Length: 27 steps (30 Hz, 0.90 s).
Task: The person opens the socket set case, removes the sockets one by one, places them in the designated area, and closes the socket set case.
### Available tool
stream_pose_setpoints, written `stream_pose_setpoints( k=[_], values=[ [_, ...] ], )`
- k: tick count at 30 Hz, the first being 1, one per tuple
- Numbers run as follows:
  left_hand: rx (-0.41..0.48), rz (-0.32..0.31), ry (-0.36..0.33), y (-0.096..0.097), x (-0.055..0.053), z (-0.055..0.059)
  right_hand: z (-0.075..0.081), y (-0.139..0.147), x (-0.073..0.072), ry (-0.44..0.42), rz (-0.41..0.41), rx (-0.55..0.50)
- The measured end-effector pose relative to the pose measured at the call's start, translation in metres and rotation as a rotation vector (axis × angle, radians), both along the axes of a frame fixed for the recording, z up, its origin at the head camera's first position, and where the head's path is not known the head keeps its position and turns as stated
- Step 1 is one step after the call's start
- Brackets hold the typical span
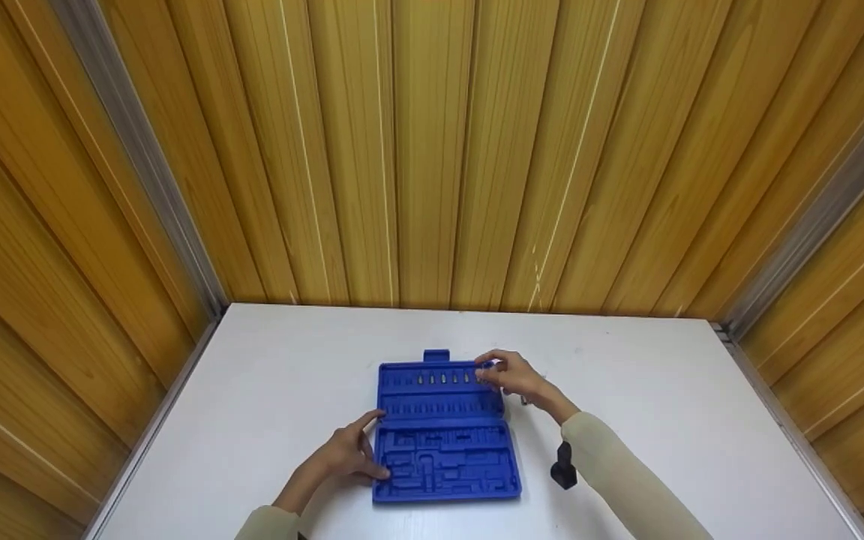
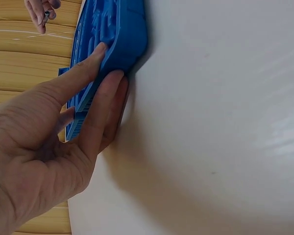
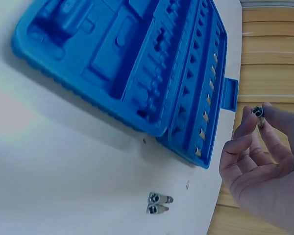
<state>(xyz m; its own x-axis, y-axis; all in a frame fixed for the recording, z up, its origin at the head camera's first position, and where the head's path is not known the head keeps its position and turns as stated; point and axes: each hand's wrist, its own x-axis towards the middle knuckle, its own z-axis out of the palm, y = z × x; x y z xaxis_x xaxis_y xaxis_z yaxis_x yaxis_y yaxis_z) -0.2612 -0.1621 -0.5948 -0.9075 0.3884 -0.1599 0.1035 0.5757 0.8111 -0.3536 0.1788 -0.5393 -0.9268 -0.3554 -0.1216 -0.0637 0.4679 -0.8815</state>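
Note:
A blue plastic tool case lies spread open on the white table, its moulded slots showing. My left hand holds the case by its left edge; in the left wrist view a fingertip lies over the rim and others press the outer side. My right hand is over the upper right corner of the lid half. Between thumb and fingers it pinches a small metal socket, hollow end showing in the right wrist view. A row of several small metal bits sits in the lid's far slots.
Two more small metal sockets lie side by side on the white table, right of the case. A blue latch tab sticks out from the lid's far edge. Wood-patterned walls close off the back and sides.

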Motion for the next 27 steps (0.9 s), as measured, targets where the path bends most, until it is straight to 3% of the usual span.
stream_pose_setpoints(
  k=[9, 22, 27],
  values=[
    [-0.010, 0.010, -0.002, 0.001, 0.000, 0.002, 0.001, 0.015, 0.005, 0.018, 0.000, 0.053],
    [-0.014, 0.014, -0.011, 0.002, -0.001, 0.000, -0.004, 0.042, 0.004, 0.003, 0.012, 0.006],
    [-0.018, 0.000, -0.003, 0.001, 0.001, 0.000, -0.010, 0.054, 0.004, 0.041, 0.025, 0.017]
  ],
)
